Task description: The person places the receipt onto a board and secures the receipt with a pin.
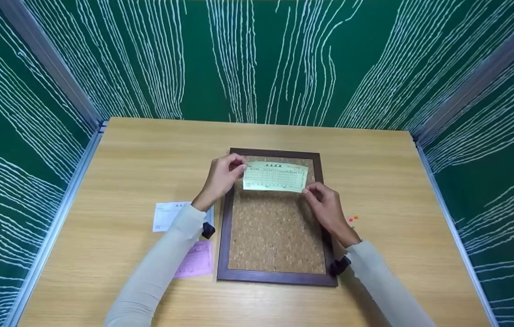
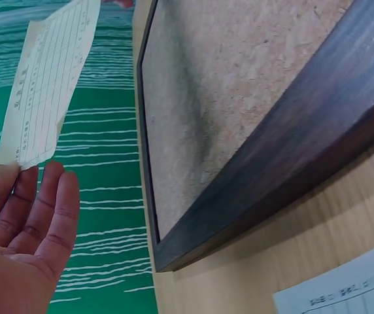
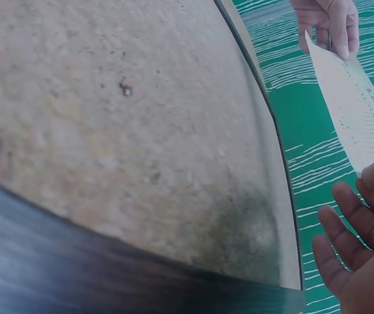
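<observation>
A pale green printed slip (image 1: pixel 275 176) is held up over the top part of a cork board (image 1: pixel 277 231) with a dark brown frame. My left hand (image 1: pixel 224 177) pinches the slip's left end between thumb and index finger. At the lower right corner, my right hand (image 1: pixel 327 206) pinches it the same way. Both wrist views show the slip (image 2: pixel 51 85) raised above the cork, apart from it, with a shadow below. In the right wrist view the remaining fingers of the right hand (image 3: pixel 363 242) are loosely bent.
Left of the board lie a white printed slip (image 1: pixel 168 217) and a pink one (image 1: pixel 198 261), both partly behind the left forearm. Several small bright push pins (image 1: pixel 353 219) lie right of the board, near the right wrist. Green walls with white lines (image 1: pixel 257 59) enclose the wooden table (image 1: pixel 161 150).
</observation>
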### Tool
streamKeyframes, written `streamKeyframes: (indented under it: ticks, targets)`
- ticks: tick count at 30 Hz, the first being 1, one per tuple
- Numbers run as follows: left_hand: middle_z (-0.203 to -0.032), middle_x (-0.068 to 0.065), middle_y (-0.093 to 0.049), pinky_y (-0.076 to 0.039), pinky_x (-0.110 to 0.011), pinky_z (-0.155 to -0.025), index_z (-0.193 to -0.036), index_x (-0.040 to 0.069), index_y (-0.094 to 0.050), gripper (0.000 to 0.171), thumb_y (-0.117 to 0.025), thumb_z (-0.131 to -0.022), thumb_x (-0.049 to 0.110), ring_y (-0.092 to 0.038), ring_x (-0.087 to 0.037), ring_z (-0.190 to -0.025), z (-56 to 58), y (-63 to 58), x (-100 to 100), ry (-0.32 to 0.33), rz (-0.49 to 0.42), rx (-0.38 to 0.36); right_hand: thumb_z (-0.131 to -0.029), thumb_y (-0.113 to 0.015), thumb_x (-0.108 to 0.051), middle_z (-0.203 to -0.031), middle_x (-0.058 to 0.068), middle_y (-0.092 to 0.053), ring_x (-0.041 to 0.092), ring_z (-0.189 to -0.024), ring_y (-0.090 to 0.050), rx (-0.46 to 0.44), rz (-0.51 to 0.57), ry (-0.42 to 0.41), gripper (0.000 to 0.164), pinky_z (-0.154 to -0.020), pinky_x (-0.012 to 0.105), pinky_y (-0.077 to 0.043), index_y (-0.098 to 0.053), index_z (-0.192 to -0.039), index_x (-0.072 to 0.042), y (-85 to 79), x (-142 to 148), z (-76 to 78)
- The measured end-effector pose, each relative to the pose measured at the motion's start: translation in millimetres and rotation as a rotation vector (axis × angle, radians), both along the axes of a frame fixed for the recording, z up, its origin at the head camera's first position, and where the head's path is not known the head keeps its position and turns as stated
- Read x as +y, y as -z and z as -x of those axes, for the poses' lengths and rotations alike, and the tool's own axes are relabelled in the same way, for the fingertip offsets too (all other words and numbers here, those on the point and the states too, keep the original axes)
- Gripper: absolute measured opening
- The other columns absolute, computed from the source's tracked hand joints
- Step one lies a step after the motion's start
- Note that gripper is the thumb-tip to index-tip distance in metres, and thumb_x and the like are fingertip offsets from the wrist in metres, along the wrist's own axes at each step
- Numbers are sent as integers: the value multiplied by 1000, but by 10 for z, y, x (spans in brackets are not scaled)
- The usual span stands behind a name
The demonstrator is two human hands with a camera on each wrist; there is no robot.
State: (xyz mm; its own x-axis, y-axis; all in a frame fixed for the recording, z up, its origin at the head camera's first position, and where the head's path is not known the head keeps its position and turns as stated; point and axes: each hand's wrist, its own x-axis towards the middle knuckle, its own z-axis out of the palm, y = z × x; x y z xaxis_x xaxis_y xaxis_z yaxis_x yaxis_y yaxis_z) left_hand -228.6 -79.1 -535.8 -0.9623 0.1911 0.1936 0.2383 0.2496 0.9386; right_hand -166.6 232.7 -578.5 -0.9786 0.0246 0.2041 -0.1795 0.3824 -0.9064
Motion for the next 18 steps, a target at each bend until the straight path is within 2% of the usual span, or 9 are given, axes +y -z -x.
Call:
streamKeyframes:
  ticks: [3, 5, 7, 10, 14, 18]
  targets:
    - [-102, -12, -75, -61, -29, -74, -114, -2, -78, 11, -70, -106, -2, -69, -25, -88, 11, 37, 13, -16, 9, -17, -104, -69, 7, -102, 29, -74, 27, -86, -67, -5, -1, 11, 7, -72, 14, -48, -73, -102, 12, 38, -6, 12]
    - [-101, -13, -76, -61, -27, -74, -113, -2, -78, 11, -70, -106, -2, -69, -22, -87, 23, 67, 27, -28, 13, -21, -104, -70, 6, -100, 29, -74, 23, -83, -65, -7, -7, 6, 7, -71, 14, -46, -73, -101, 11, 69, 5, 20]
    - [-99, -13, -76, -61, -26, -72, -111, -3, -78, 10, -70, -105, -3, -70, -25, -87, 34, 96, 42, -38, 15, -24, -104, -71, 4, -100, 27, -74, 18, -82, -64, -8, -7, -8, 7, -71, 15, -46, -74, -101, 9, 87, 19, 21]
    - [-96, -14, -76, -59, -24, -70, -108, -5, -78, 8, -71, -104, -4, -73, -35, -87, 53, 144, 64, -49, 10, -24, -105, -71, 1, -101, 21, -75, 13, -83, -64, -17, -8, -25, 7, -71, 16, -48, -75, -101, 5, 109, 43, 21]
    - [-93, -15, -75, -63, -34, -72, -106, -7, -77, 8, -70, -103, -5, -73, -48, -89, 77, 205, 79, -59, 4, -43, -106, -71, -2, -101, 18, -76, 13, -83, -65, -22, -15, -42, 8, -71, 18, -50, -76, -102, 2, 118, 57, 25]
    - [-94, -15, -76, -66, -49, -77, -107, -7, -77, 8, -70, -104, -3, -75, -48, -91, 94, 248, 79, -73, 20, -72, -108, -70, -5, -96, 18, -76, 16, -79, -65, -29, -35, -55, 10, -68, 19, -49, -76, -103, 1, 134, 55, 46]
